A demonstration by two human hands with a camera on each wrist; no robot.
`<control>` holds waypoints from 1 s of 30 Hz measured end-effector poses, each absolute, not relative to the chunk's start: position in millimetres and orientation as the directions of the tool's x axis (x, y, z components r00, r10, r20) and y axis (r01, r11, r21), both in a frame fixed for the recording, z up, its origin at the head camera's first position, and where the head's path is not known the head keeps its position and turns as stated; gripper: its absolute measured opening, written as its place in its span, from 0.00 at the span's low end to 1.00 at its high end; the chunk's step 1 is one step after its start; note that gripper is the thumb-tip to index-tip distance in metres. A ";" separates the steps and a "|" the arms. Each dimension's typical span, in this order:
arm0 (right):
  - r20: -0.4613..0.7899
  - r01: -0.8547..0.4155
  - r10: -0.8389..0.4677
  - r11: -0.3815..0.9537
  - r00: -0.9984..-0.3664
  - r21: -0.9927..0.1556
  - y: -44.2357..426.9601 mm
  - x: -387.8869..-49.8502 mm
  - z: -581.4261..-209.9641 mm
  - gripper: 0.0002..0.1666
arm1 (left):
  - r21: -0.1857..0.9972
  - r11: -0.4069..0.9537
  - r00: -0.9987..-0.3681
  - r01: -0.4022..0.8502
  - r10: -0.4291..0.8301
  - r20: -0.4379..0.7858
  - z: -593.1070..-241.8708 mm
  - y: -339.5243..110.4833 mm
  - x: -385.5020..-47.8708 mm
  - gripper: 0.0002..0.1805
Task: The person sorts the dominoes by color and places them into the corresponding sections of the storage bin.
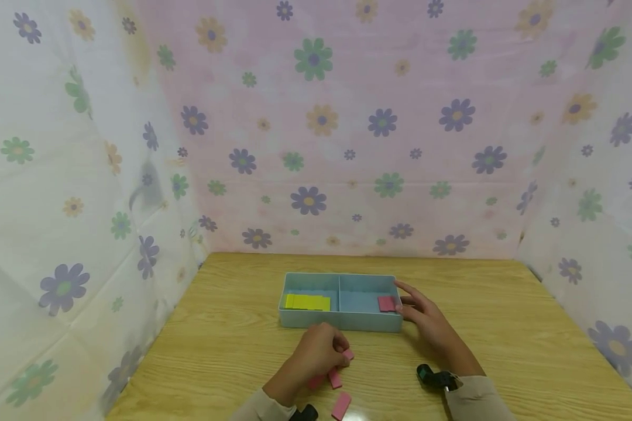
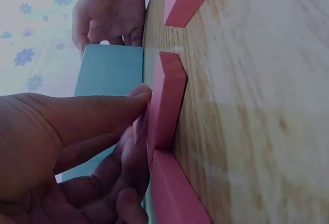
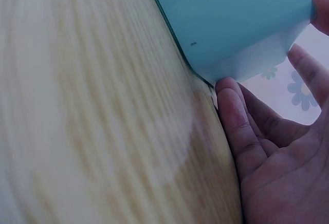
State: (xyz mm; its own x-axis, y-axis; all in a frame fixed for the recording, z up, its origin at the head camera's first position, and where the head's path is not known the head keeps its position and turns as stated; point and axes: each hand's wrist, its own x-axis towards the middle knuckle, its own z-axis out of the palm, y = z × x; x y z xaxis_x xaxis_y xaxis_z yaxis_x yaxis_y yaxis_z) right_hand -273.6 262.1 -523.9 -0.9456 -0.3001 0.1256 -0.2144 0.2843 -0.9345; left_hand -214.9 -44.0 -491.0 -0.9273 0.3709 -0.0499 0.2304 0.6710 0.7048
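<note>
A light blue two-compartment box (image 1: 342,320) sits on the table. Several yellow tiles (image 1: 308,302) lie in its left compartment, and pink tiles (image 1: 386,303) lie at the right end of the other. In front of the box, my left hand (image 1: 318,351) pinches a small pink tile (image 1: 349,355) between thumb and fingers; the left wrist view shows it partly hidden by them. Loose pink tiles (image 1: 341,406) lie beneath and near this hand. My right hand (image 1: 432,324) holds the box's right end, thumb at the rim and fingers against the outer wall.
The wood-grain table (image 1: 232,327) extends around the box. Flowered cloth (image 1: 347,175) hangs behind it and along both sides. A dark wrist device (image 1: 436,379) is strapped to the right wrist, another to the left.
</note>
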 end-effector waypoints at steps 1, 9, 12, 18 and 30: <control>0.126 -0.216 -0.303 0.283 -0.945 -0.935 262.0 -273.3 -523.2 0.36 | 0.712 0.663 -0.925 0.231 0.376 -0.049 -490.9 -44.1 -215.1 0.09; 0.126 -0.213 -0.289 0.294 -0.949 -0.932 261.4 -272.9 -521.1 0.36 | 0.666 0.689 -0.922 0.286 0.387 -0.004 -490.9 -45.6 -215.6 0.09; 0.138 -0.224 -0.288 0.291 -0.948 -0.930 261.2 -272.9 -521.2 0.36 | 0.666 0.683 -0.920 0.301 0.391 0.015 -492.0 -46.4 -216.8 0.10; 0.144 -0.231 -0.298 0.283 -0.944 -0.931 261.1 -271.6 -519.6 0.35 | 0.720 0.635 -0.921 0.280 0.389 0.016 -492.5 -47.4 -217.7 0.12; 0.150 -0.230 -0.299 0.255 -0.942 -0.939 259.0 -270.4 -520.6 0.36 | 0.795 0.571 -0.935 0.202 0.353 -0.016 -483.9 -46.0 -217.3 0.07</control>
State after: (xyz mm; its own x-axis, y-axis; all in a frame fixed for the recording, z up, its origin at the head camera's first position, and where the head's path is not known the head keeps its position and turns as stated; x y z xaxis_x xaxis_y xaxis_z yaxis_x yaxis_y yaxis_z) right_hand -270.4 259.0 -520.6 -0.9424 -0.2991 0.1496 -0.2300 0.2550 -0.9392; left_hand -217.3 -46.0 -483.9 -0.9354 0.3533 -0.0159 0.2023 0.5714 0.7954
